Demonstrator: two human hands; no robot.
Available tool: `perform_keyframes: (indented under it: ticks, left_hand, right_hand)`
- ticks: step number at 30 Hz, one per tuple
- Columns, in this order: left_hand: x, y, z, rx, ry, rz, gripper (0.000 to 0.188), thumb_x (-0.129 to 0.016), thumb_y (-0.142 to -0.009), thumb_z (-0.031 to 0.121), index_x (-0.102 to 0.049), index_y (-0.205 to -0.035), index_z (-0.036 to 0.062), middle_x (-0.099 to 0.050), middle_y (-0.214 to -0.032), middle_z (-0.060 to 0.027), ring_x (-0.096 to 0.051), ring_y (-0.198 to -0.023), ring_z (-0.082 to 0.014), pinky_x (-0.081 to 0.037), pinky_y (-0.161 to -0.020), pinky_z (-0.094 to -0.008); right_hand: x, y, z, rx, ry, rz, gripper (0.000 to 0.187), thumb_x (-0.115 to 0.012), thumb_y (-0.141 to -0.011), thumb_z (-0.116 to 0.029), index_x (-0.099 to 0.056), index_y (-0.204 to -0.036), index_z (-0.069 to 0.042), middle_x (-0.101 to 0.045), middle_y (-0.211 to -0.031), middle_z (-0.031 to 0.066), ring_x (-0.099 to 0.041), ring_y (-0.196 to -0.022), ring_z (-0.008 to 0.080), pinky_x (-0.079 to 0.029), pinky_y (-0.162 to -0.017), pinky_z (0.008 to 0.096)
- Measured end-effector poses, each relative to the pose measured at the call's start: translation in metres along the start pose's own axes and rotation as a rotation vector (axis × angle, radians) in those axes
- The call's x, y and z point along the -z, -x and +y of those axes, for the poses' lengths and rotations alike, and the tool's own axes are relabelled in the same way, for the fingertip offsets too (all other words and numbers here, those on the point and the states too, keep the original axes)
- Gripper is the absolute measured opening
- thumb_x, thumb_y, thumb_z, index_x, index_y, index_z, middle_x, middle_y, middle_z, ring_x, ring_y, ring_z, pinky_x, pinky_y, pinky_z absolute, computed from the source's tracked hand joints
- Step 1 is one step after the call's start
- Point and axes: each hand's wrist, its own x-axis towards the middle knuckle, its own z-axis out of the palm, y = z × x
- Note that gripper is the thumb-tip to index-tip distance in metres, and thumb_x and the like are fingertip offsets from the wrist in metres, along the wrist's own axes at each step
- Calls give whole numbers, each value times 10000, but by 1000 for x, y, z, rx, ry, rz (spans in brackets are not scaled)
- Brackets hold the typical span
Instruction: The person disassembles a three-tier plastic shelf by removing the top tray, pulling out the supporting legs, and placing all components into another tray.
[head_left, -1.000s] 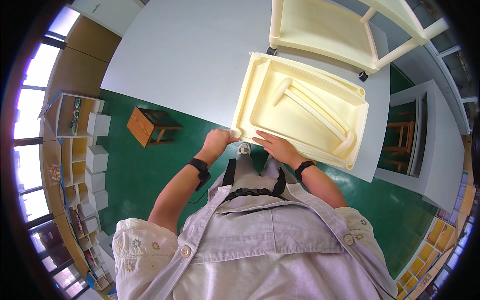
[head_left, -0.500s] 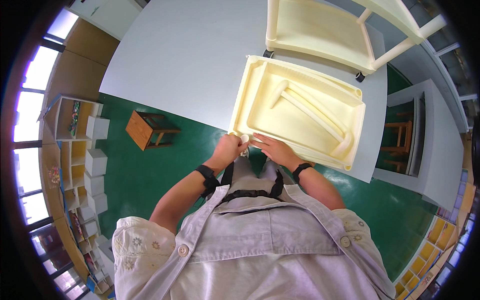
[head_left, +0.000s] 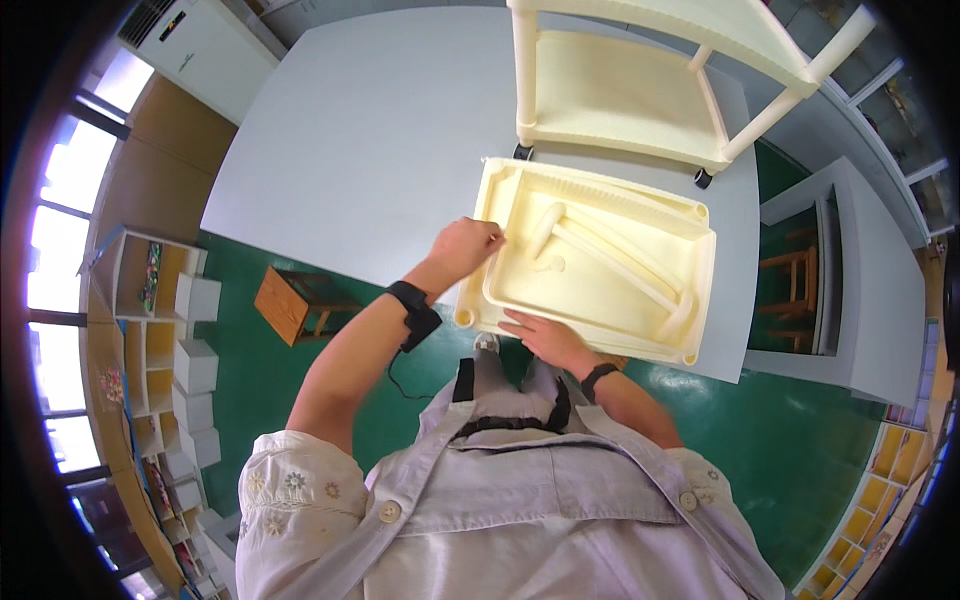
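Cream plastic trays [head_left: 488, 200], which look stacked, lie on the table near its front edge. My left hand [head_left: 465, 248] is over the left side of the upper tray, its fingers curled closed; whether anything is between them is hidden. With fingers stretched out, my right hand [head_left: 545, 338] rests on the tray's near rim. Inside the upper tray lie cream tubular frame parts [head_left: 625, 265], each a long bar with a wider end. A small cream piece [head_left: 550, 264] is near the tray's left side, below the end of one bar.
A cream cart [head_left: 620, 95] with black castors stands on the grey table [head_left: 350, 130], behind the trays. A wooden stool [head_left: 285, 305] is on the green floor at left. White shelving [head_left: 140, 265] lines the left wall. A grey cabinet [head_left: 870, 200] stands at right.
My left hand has moved up from the near corner to over the tray's left side. The small pale piece beside it earlier has left it, and a similar one now appears inside the tray.
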Motion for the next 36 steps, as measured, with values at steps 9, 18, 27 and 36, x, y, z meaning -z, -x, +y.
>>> perform_keyframes:
  ticks: [9,18,27,36]
  left_hand:
    - [-2,-118,-118,-153,1,94,359,-545,-866,229,-515,-1181,62,-556,-1151,-161,-540,-1040,-305,-443,-868,-379]
    - [-29,-153,-119,-147,-163,-99,413,-479,-887,402,-504,-979,0,-566,-987,-179,-541,-961,-338,-462,-800,-408]
    - [-27,-149,-102,-59,-488,-143,539,-376,-889,527,-638,-811,63,-647,-773,-100,-636,-722,-265,-512,-608,-350]
    - [-11,-144,-89,-14,-452,-174,579,-370,-883,550,-655,-788,55,-647,-764,-122,-633,-730,-278,-506,-611,-371]
  right_hand:
    - [2,-7,-13,-328,-340,14,415,-523,-868,-415,-582,-1163,-129,-554,-1205,75,-505,-1097,259,-371,-950,345]
    - [19,-21,-15,-365,-351,120,417,-584,-842,-404,-595,-1132,-105,-580,-1157,52,-531,-1059,240,-404,-921,339]
    - [14,-22,-14,-385,-361,95,438,-580,-838,-426,-595,-1130,-101,-592,-1139,56,-544,-1042,238,-417,-904,332]
    - [18,-21,-16,-340,-295,126,433,-583,-839,-414,-589,-1138,-101,-593,-1132,65,-549,-1032,249,-426,-893,337]
